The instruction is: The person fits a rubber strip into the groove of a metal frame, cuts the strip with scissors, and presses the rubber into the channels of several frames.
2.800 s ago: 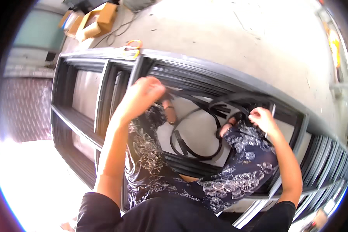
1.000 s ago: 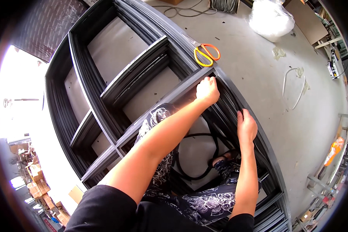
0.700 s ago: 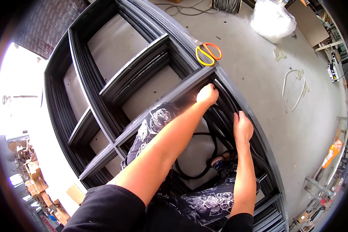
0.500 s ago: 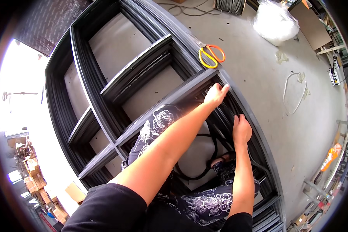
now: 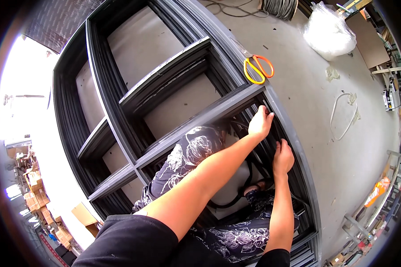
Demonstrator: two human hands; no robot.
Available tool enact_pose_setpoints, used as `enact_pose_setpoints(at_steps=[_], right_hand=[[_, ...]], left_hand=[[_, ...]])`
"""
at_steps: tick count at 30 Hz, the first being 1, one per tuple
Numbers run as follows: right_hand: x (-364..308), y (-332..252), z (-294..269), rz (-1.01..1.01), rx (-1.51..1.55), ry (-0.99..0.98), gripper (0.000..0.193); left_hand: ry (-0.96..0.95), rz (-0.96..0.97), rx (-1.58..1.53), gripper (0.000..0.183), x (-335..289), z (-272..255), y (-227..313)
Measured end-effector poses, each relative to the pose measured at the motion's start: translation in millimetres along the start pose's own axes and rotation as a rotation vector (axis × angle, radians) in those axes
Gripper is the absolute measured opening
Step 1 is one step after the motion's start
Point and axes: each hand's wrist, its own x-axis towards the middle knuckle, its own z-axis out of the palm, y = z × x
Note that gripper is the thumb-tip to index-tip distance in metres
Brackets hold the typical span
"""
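Observation:
A stack of dark grey metal window frames (image 5: 203, 116) lies below me, divided into several openings by crossbars. My left hand (image 5: 260, 123) is closed, thumb and fingers pinched at the inner edge of the right side bar, near its far corner. Just nearer to me, my right hand (image 5: 283, 158) is closed at the same inner edge. A thin black strip seems to run between them, but the fingers mostly hide it. Below, a loose black strip (image 5: 227, 205) hangs in a loop inside the opening, around my legs. Scissors (image 5: 255, 57) with orange and yellow handles rest on the frame's far corner.
A coil of grey cable (image 5: 278, 8) and a clear plastic bag (image 5: 329, 33) lie on the floor at the far right. Nearer is a white loop of strip (image 5: 333, 118). Cardboard boxes (image 5: 39, 207) are piled at left; a metal rack (image 5: 358, 227) stands right.
The view has shifted a little, so the frames and scissors sit slightly differently in it. Both hands remain at the inner edge of the right bar, close together.

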Motion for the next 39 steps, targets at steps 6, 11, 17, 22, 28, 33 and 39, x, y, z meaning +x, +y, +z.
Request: enact_pose_setpoints(at_steps=[6, 11, 17, 22, 28, 33, 39], right_hand=[[5, -4, -1, -0.006, -0.023, 0.001, 0.022], [7, -3, 2, 0.021, -0.033, -0.034, 0.021], [7, -2, 1, -0.002, -0.041, -0.022, 0.02], [5, -1, 0, -0.027, -0.039, 0.01, 0.02], [6, 0, 1, -0.023, -0.038, 0.009, 0.02], [10, -4, -5, 0.002, -0.036, -0.022, 0.019], [22, -19, -8, 0.054, -0.039, -0.105, 0.023]], left_hand=[[0.024, -0.007, 0.051, 0.025, 8, -4, -5], [0.034, -0.003, 0.058, 0.025, 12, -2, -8], [0.065, 0.011, 0.068, 0.024, 4, -1, -7], [0.054, 0.009, 0.107, 0.024, 2, -1, -8], [0.01, -0.012, 0.078, 0.024, 9, 1, -14], [0.027, 0.065, 0.116, 0.025, 14, 6, -9], [0.041, -0.027, 0.05, 0.024, 35, 7, -18]])
